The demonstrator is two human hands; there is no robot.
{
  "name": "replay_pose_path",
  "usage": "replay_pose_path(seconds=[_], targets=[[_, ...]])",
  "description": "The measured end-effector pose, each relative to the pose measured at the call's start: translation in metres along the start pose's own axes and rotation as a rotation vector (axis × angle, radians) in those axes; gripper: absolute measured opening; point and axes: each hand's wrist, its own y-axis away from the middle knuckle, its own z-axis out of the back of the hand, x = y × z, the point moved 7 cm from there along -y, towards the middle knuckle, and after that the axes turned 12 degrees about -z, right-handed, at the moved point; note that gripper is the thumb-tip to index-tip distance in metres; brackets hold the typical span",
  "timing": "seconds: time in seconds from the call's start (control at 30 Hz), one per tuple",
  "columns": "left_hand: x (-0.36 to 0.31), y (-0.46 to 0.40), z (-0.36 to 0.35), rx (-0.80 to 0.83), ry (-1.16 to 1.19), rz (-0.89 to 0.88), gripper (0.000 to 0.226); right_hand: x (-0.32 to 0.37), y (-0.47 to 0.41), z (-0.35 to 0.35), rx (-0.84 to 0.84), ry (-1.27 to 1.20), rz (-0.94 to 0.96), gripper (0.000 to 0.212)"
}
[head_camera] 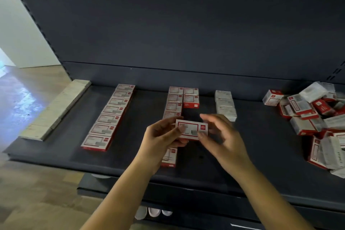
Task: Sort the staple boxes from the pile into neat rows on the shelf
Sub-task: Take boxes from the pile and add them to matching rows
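A red-and-white staple box (191,129) is held face up above the dark shelf (252,145). My left hand (162,136) grips its left end and my right hand (220,134) pinches its right end. Beneath my hands runs a row of red-and-white boxes (174,99), partly hidden, with its nearest box (169,157) showing under my left wrist. A short second column (191,97) stands beside that row. A long neat row (110,115) lies further left. The loose pile of boxes (317,117) sits at the right end of the shelf.
A row of pale grey boxes (56,110) lies at the shelf's far left, and a short white row (225,104) stands right of centre. The shelf's back panel (186,24) rises behind. A lower shelf edge (186,192) juts out below. Wooden floor (28,192) lies to the left.
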Motion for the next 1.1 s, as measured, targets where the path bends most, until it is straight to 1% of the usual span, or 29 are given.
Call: replay_pose_path(seconds=[0.03, 0.07, 0.13, 0.23, 0.3, 0.4, 0.47, 0.53, 0.57, 0.6, 0.63, 0.67, 0.77, 0.83, 0.93, 1.03, 1.1], targets=[[-0.003, 0.001, 0.01, 0.0, -0.008, 0.0, 0.04, 0.01, 0.0, -0.01, -0.004, 0.121, 0.105, 0.036], [-0.006, 0.002, 0.019, 0.003, -0.017, 0.001, 0.04, 0.018, 0.0, -0.023, 0.025, 0.204, 0.168, 0.04], [-0.013, 0.005, 0.036, 0.032, -0.037, -0.019, 0.036, 0.028, 0.0, -0.048, 0.078, 0.336, 0.235, 0.05], [-0.026, 0.008, 0.059, 0.07, -0.039, -0.048, 0.03, 0.045, -0.001, -0.082, 0.036, 0.559, 0.381, 0.056], [-0.035, 0.009, 0.075, 0.076, -0.058, -0.063, 0.03, 0.055, -0.003, -0.102, 0.011, 0.629, 0.425, 0.056], [-0.044, 0.012, 0.105, 0.063, -0.134, -0.096, 0.029, 0.062, -0.001, -0.129, -0.014, 0.611, 0.441, 0.053], [-0.052, 0.017, 0.133, 0.028, -0.224, -0.147, 0.024, 0.062, 0.003, -0.151, -0.017, 0.584, 0.427, 0.051], [-0.061, 0.023, 0.168, 0.003, -0.419, -0.255, 0.014, 0.058, 0.009, -0.174, -0.009, 0.554, 0.413, 0.05], [-0.066, 0.026, 0.185, 0.007, -0.558, -0.314, 0.019, 0.057, 0.012, -0.187, 0.002, 0.545, 0.409, 0.05], [-0.069, 0.029, 0.201, 0.011, -0.688, -0.357, 0.029, 0.057, 0.015, -0.2, 0.009, 0.544, 0.408, 0.05], [-0.071, 0.031, 0.215, 0.016, -0.777, -0.383, 0.037, 0.057, 0.017, -0.214, 0.01, 0.546, 0.413, 0.05], [-0.072, 0.033, 0.225, 0.034, -0.817, -0.39, 0.039, 0.056, 0.019, -0.226, 0.01, 0.549, 0.416, 0.049], [-0.071, 0.036, 0.242, 0.134, -0.888, -0.428, 0.035, 0.048, 0.02, -0.26, 0.027, 0.539, 0.409, 0.043], [-0.064, 0.039, 0.249, 0.197, -0.933, -0.436, 0.038, 0.04, 0.02, -0.275, 0.04, 0.546, 0.383, 0.041], [-0.05, 0.042, 0.258, 0.243, -0.948, -0.401, 0.039, 0.03, 0.017, -0.285, 0.062, 0.56, 0.339, 0.038], [-0.04, 0.044, 0.26, 0.3, -1.06, -0.409, 0.051, 0.028, 0.015, -0.287, 0.061, 0.574, 0.357, 0.034], [-0.04, 0.044, 0.26, 0.307, -1.137, -0.433, 0.054, 0.03, 0.014, -0.286, 0.027, 0.601, 0.384, 0.032]])
